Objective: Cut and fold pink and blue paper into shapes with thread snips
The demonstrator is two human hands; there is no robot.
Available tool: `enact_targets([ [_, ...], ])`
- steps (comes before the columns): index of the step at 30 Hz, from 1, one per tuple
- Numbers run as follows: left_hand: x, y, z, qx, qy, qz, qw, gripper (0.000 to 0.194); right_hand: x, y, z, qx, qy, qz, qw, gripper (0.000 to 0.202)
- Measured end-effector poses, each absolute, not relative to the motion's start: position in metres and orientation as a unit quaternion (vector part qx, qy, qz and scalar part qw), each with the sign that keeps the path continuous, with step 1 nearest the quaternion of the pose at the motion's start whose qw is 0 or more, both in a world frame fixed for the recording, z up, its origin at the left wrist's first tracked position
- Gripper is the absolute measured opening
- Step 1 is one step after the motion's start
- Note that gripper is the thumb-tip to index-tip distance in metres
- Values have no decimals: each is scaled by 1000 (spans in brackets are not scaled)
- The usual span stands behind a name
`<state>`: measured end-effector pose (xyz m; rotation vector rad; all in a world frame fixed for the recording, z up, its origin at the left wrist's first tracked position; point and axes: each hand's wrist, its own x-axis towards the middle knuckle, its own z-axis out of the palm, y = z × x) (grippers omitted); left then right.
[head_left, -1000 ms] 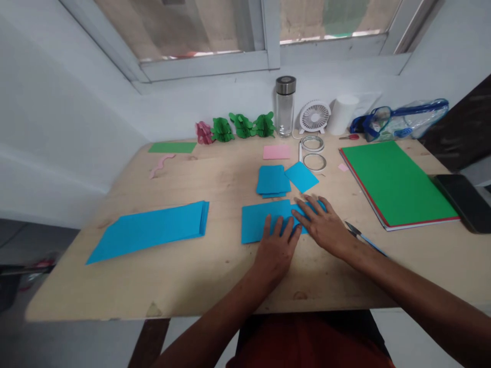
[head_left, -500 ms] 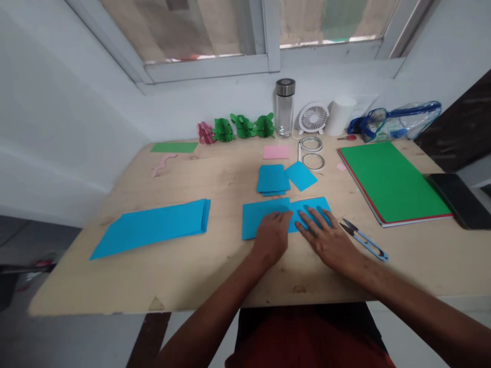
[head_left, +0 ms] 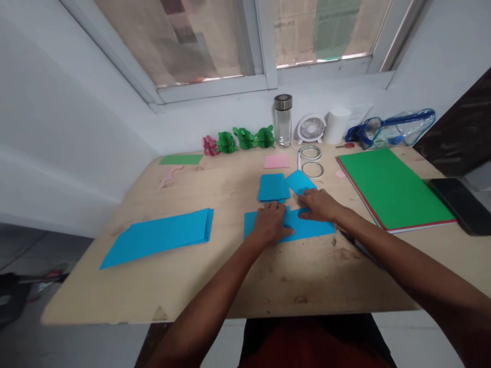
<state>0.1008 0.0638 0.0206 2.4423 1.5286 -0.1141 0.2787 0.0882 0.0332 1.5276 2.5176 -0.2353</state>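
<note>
A blue paper strip lies flat in front of me, with a crease or overlap near its middle. My left hand rests on its left part, fingers forward and thumb out to the side. Above the strip's right part is my right hand, its bent fingertips at the near corner of a loose blue card and its thumb apart from them. Whether it grips the card is not clear. Beside that card sits a stack of blue cards. Thread snips are mostly hidden under my right forearm.
Long blue sheets lie stacked at left. A green pad and a black phone are at right. Along the back stand paper shapes, a glass bottle, a fan and a clear pouch. Tape rolls lie before them.
My right hand has left the strip's surface and moved forward to the loose card. My left hand has opened from a pinch and flattened on the strip. The view has tilted up slightly.
</note>
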Motion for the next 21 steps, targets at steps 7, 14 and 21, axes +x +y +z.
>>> enact_targets([
  [7, 102, 63, 19, 837, 531, -41, 126, 49, 271, 99, 35, 499, 849, -99, 142, 31],
  [14, 102, 61, 15, 833, 538, -28, 126, 55, 270, 104, 34, 494, 844, -118, 174, 30],
  [21, 104, 58, 15, 826, 548, -39, 125, 56, 271, 105, 32, 488, 843, -127, 188, 26],
])
